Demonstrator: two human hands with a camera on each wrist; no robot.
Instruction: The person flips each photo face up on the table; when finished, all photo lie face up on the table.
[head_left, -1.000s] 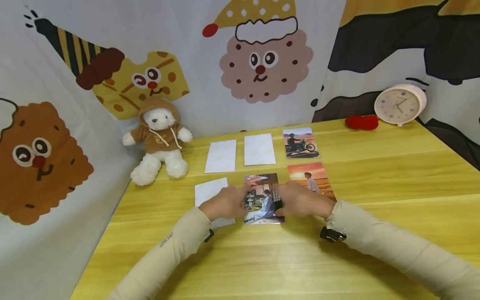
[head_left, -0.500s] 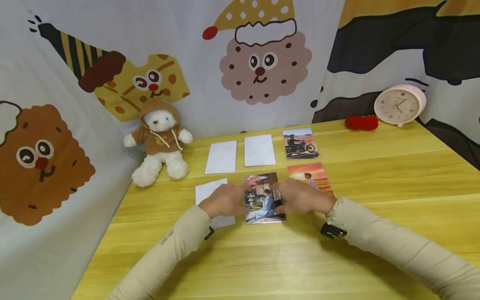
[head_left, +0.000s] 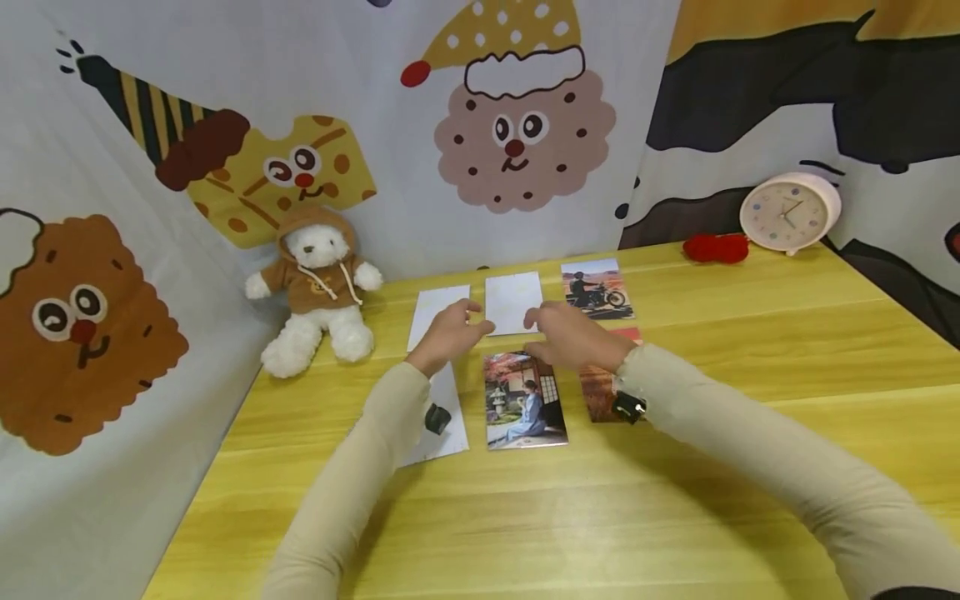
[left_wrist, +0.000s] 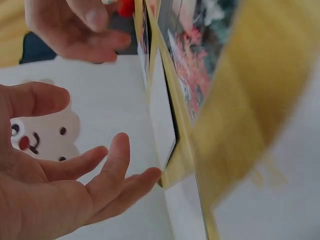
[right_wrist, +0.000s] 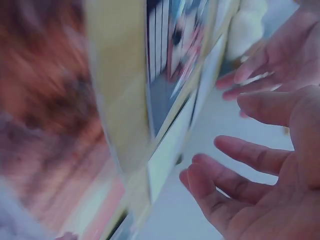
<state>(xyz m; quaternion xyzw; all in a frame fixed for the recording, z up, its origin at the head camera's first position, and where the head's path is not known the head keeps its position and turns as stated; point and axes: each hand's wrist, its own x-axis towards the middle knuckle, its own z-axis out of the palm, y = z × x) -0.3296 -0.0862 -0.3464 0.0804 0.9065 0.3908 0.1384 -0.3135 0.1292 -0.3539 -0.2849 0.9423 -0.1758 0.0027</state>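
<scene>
My left hand (head_left: 450,335) hovers at the near left corner of the blank white card (head_left: 513,303) in the back row's middle. Opposite it, my right hand (head_left: 573,337) reaches in from the right, fingertips close to that card's right edge. Both hands have relaxed, slightly bent fingers with nothing between them, as the left wrist view also shows of the left hand (left_wrist: 75,185). Below them lies a picture card (head_left: 525,408) of a person in blue in a garden. The right hand and sleeve partly hide a sunset picture card (head_left: 597,392).
Another white card (head_left: 431,312) lies back left, and one (head_left: 450,417) front left under the left sleeve. A motorcycle picture card (head_left: 597,289) lies back right. A plush toy (head_left: 318,283), a red object (head_left: 716,248) and a round clock (head_left: 791,213) stand along the cloth backdrop.
Both hands have left the sides of the garden picture card and moved away from the body, toward the middle white card in the back row. The cards stay about where they were.
</scene>
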